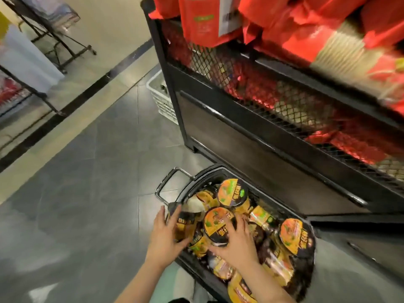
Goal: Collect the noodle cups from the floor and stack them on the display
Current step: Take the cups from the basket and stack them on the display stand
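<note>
A black shopping basket stands on the floor, filled with several yellow-and-black noodle cups. My left hand grips a cup lying on its side, its white bottom turned away from me. My right hand curls round an upright cup with an orange lid. Another upright cup stands behind it, and one more cup leans at the basket's right end. The black display stand rises just behind the basket.
The display's upper mesh bin holds red packaged goods. A white plastic crate sits on the floor by the display's left corner. Grey tiled floor stretches left. Wire racks stand at the far left.
</note>
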`<action>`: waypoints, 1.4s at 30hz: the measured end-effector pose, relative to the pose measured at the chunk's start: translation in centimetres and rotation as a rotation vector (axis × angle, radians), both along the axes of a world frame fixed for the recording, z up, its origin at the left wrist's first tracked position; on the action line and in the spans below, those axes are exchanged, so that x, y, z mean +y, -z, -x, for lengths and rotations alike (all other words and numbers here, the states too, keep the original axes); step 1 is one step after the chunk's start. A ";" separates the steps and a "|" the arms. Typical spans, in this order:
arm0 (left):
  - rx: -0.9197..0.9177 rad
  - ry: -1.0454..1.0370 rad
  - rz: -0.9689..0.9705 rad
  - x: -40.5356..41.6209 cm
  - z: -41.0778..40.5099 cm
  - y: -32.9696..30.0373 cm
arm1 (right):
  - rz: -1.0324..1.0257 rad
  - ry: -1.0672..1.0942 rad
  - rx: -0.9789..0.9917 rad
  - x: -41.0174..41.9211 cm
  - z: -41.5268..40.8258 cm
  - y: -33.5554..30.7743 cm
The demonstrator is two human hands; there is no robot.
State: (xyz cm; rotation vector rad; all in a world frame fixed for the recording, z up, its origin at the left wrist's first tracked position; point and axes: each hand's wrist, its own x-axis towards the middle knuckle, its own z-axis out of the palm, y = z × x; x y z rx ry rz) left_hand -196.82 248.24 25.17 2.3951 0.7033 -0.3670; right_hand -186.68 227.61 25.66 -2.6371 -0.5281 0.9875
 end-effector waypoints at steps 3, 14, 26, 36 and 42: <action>-0.029 -0.089 0.076 0.6 -1.0 5.0 | 0.081 0.007 -0.073 1.7 0.5 5.0; -0.156 -0.128 0.180 1.3 -0.9 5.7 | -0.025 0.103 -0.259 1.8 2.4 7.1; -0.130 0.269 0.271 -1.5 0.1 -13.7 | -0.109 0.450 -0.192 -6.4 7.0 -14.0; -0.154 0.738 0.234 -11.2 -0.1 -20.7 | -0.140 0.785 -0.241 -18.3 14.8 -22.8; -0.196 0.852 0.239 -22.9 1.3 -22.3 | -0.139 0.898 -0.233 -28.4 20.1 -24.9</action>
